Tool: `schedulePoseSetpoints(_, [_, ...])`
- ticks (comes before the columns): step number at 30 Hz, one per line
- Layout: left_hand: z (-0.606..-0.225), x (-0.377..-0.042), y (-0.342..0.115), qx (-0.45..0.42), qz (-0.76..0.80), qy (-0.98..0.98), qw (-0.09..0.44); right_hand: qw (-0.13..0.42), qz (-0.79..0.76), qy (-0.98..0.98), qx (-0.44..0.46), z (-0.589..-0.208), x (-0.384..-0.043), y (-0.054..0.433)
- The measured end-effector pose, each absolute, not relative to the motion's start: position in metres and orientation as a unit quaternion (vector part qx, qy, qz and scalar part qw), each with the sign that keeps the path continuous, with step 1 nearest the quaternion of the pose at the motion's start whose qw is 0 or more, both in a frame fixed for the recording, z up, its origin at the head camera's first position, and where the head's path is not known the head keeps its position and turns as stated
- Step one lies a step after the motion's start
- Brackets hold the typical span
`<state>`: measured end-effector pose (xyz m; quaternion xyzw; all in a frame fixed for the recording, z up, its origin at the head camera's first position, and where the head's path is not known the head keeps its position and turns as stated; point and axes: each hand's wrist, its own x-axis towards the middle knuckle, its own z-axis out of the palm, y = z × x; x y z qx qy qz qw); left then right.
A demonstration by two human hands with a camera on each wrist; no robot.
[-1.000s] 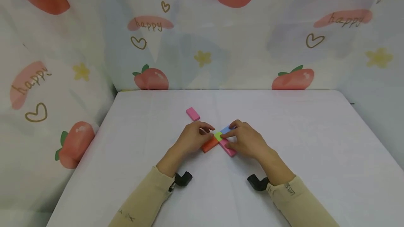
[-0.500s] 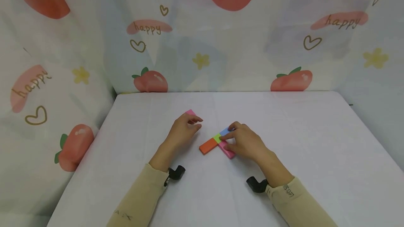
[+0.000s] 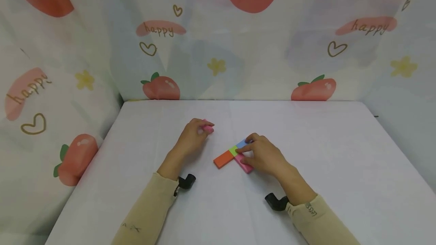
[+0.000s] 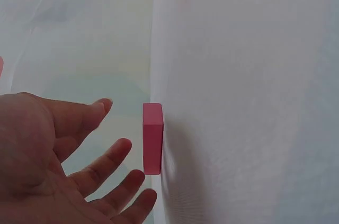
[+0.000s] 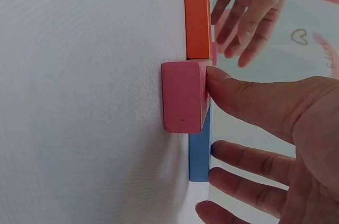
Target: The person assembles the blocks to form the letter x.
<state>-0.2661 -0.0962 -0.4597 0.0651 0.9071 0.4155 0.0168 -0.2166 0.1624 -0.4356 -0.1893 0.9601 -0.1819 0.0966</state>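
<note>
In the head view, my left hand (image 3: 190, 137) hovers over a loose pink block (image 3: 207, 128) left of centre. The left wrist view shows its fingers spread, a small gap short of that block's side. My right hand (image 3: 267, 155) rests its fingertips on a flat group of blocks at mid-table. That group has an orange block (image 3: 223, 159), a small green one (image 3: 233, 150), a blue one (image 3: 242, 144) and a second pink block (image 3: 243, 163). In the right wrist view, the right thumb touches this second pink block (image 5: 181, 97) and other fingers reach the blue block (image 5: 199, 155).
A white cloth covers the table (image 3: 323, 143). Behind and to the left hangs a curtain (image 3: 255, 56) printed with strawberries and hearts. A black wrist camera (image 3: 187, 181) juts from the left sleeve, another camera (image 3: 276, 202) from the right.
My left hand has left the orange block and moved up and left to the loose pink block. The right hand stays on the group of blocks.
</note>
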Motion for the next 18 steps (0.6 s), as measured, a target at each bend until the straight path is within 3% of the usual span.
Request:
schedulePoseSetpoints(9, [-0.467, -0.275, -0.105, 0.074, 0.41, 0.908, 0.04, 0.1, -0.183, 0.962, -0.176, -0.435, -0.214, 0.162])
schedulePoseSetpoints(18, [-0.473, -0.286, -0.112, 0.08, 0.388, 0.918, 0.023, 0.1, -0.178, 0.962, -0.18, -0.435, -0.216, 0.16])
